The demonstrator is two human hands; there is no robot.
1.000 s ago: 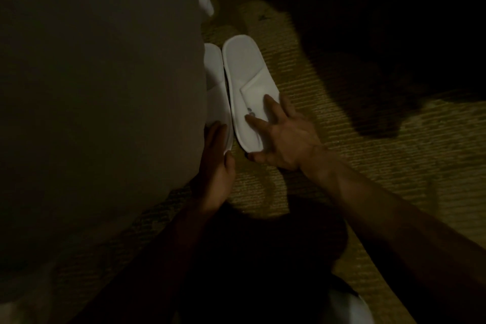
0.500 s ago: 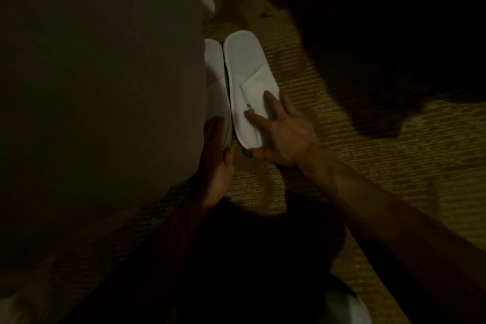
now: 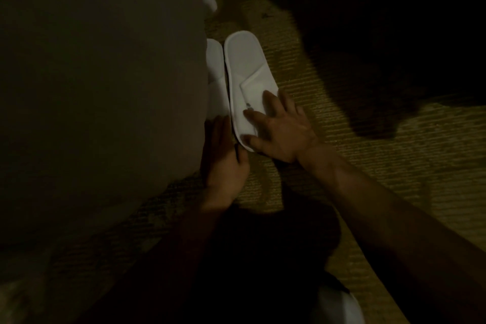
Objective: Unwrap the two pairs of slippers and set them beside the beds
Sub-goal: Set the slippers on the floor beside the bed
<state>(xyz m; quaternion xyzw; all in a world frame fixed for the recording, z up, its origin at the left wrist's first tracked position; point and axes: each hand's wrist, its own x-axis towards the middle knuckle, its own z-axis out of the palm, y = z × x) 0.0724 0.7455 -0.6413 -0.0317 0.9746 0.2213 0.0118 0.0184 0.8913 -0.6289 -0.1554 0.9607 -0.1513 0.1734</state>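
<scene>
Leftmost, bed (image 3: 100, 86) fills frame. Left hand (image 3: 223, 163), fingers straight and together, rests flat on left slipper (image 3: 217, 79) tucked against bed. Right slipper (image 3: 244, 81) touches it on carpet (image 3: 368, 165); right hand (image 3: 284, 131), fingers spread, presses its toe end.

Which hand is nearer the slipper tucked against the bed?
Left. The left hand lies at the near end of the half-hidden slipper; the right hand rests on the other slipper beside it.
</scene>
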